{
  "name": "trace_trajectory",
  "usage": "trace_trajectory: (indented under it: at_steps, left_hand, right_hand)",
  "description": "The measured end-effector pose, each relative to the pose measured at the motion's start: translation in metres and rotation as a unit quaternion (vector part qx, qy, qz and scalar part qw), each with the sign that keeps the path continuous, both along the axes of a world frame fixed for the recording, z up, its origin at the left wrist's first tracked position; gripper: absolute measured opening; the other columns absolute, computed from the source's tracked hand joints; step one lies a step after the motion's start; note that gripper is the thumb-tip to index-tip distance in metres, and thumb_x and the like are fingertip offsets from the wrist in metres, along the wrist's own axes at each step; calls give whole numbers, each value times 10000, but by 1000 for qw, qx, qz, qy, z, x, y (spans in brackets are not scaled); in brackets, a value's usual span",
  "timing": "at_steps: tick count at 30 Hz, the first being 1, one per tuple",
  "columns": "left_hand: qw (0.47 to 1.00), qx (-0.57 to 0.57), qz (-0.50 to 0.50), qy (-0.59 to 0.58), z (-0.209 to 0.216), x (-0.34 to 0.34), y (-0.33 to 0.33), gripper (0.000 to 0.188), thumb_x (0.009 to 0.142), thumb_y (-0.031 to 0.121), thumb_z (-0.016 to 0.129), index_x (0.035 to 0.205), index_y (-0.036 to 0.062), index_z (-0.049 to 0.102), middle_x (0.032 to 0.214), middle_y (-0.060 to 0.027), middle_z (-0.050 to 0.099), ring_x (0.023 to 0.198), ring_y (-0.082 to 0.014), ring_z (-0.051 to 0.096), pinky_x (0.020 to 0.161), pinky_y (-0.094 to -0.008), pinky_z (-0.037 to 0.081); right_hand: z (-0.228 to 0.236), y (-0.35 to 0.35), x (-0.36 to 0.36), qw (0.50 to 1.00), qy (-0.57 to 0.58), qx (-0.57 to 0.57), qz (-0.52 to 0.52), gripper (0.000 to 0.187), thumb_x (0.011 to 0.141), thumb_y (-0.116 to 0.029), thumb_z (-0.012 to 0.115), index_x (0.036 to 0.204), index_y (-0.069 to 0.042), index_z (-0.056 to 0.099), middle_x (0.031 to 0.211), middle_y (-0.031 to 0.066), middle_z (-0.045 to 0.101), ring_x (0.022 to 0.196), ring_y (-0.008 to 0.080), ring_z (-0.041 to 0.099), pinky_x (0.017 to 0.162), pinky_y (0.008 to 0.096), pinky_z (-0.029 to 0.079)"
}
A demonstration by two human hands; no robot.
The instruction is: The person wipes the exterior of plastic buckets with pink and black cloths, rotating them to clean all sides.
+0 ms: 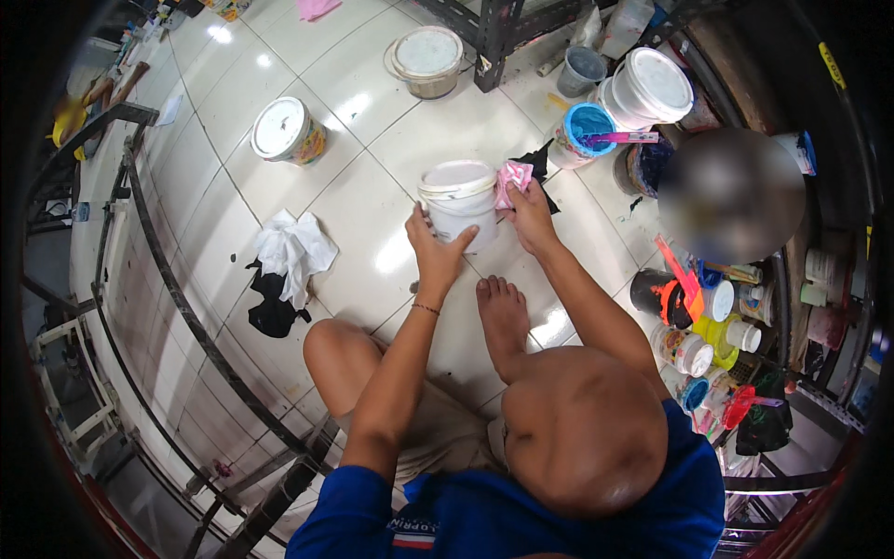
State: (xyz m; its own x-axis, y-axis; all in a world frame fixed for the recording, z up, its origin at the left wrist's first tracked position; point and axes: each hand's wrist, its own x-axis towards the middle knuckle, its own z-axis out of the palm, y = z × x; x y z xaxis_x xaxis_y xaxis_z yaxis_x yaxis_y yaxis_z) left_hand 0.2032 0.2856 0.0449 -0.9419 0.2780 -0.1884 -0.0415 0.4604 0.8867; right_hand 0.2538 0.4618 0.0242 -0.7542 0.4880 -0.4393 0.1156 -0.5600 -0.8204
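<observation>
Head view, looking down at a white tiled floor [372,214]. Near centre, slightly toward 12 o'clock, a white plastic bucket [458,200] with its lid on, standing upright on the tiles. Left hand [436,250] wrapped around the bucket's near wall at 7 o'clock of it, fingers spread and curled against the side. Right hand [529,216] at the bucket's 3 o'clock, fingers closed on a pink rag [513,179] pressed against the bucket's upper edge. Bare foot [503,312] flat on the tiles at 6 o'clock of the bucket, bent knees below it.

At 9 o'clock of the bucket, well apart, a crumpled white cloth [293,247] lying partly over a black cloth [272,312]. At 11 o'clock, a lidded tub with a patterned side [287,132]. At 12 o'clock, a wider lidded tub [426,61]. At 2 o'clock, an open pot of blue paint [587,130] with a stick laid across it, and behind it a stack of white lidded tubs [652,86]. At 4 o'clock, a cluster of small paint jars and bottles [712,340].
</observation>
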Motion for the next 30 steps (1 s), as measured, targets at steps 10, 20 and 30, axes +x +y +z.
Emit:
trace_trajectory:
  at_steps: [10,20,30]
  left_hand:
    - [988,142,-54,-11,0,-4,10,1108,641,184,879,1465,-62,182,1368,-234,414,1267,-326,457,1066,-413,396]
    - [992,110,-49,28,-13,-1,4,1066,551,186,935,1367,-49,289,1363,-196,411,1235,-309,485,1055,-394,399]
    - [990,-20,-128,48,16,5,-30,1378,595,332,919,1526,-69,-15,1572,-299,142,1470,-414,168,1208,-448,173]
  right_hand:
    - [18,13,-1,999,29,-41,-5,299,1030,-170,513,1308,-67,474,1251,73,583,1112,198,605,910,410,535]
    - [26,11,-7,995,44,-86,8,286,1038,-175,489,1307,-78,503,1232,30,608,1076,159,618,898,336,533]
    - [102,15,-17,1000,-14,-1,28,366,1020,-209,523,1320,-9,466,1217,130,601,1063,231,646,883,425,571]
